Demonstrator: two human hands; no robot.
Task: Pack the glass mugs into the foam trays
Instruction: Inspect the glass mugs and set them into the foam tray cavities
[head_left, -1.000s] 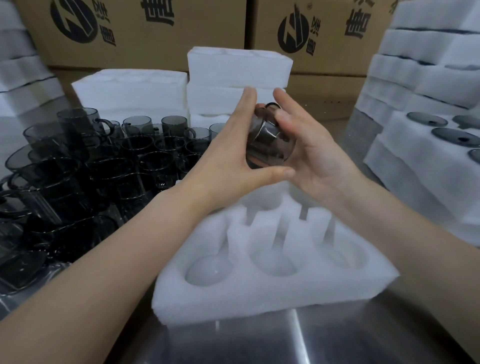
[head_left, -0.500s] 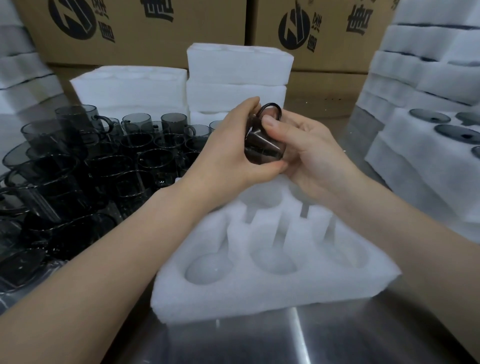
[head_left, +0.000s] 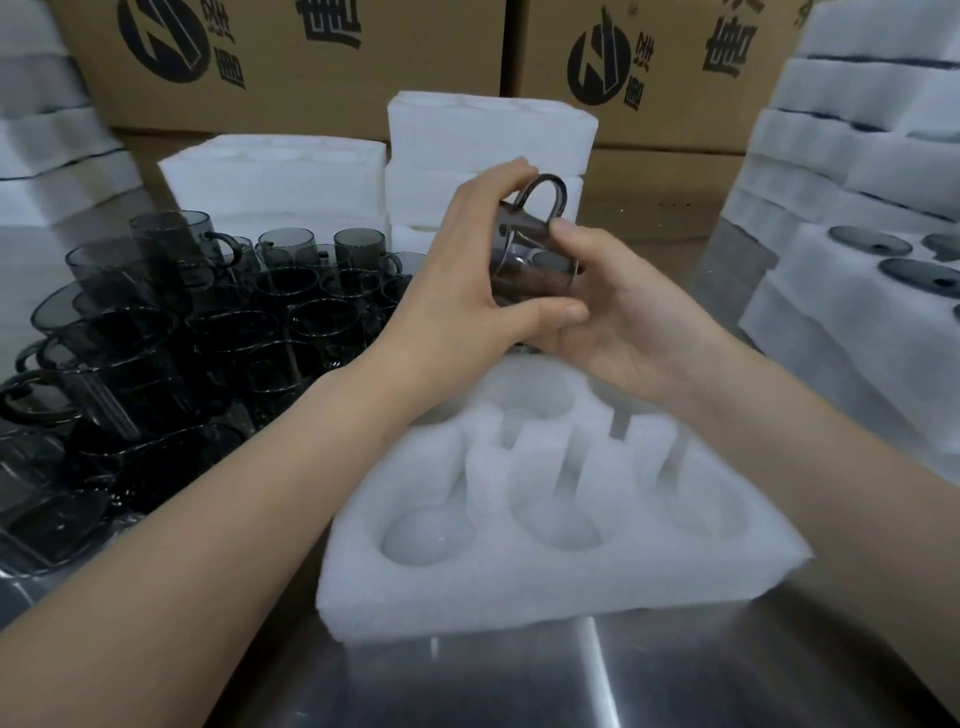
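A smoky grey glass mug (head_left: 530, 249) is held tilted between both hands above the far edge of a white foam tray (head_left: 524, 587), its handle pointing up. My left hand (head_left: 467, 306) grips the mug's left side, fingers over the top and thumb underneath. My right hand (head_left: 618, 317) cups it from the right, a fingertip pressed near the handle. The tray lies on the metal table in front of me, its round pockets holding nothing. Much of the mug's body is hidden by my fingers.
Several dark glass mugs (head_left: 197, 338) crowd the table's left side. Stacked white foam blocks (head_left: 488, 150) stand behind the tray, more foam stacks (head_left: 862, 182) rise at right, with grey lids (head_left: 867, 244) set in foam. Cardboard boxes (head_left: 291, 57) line the back.
Both hands have turned the mug so its handle came up and over to the top. My fingers have curled closer round it.
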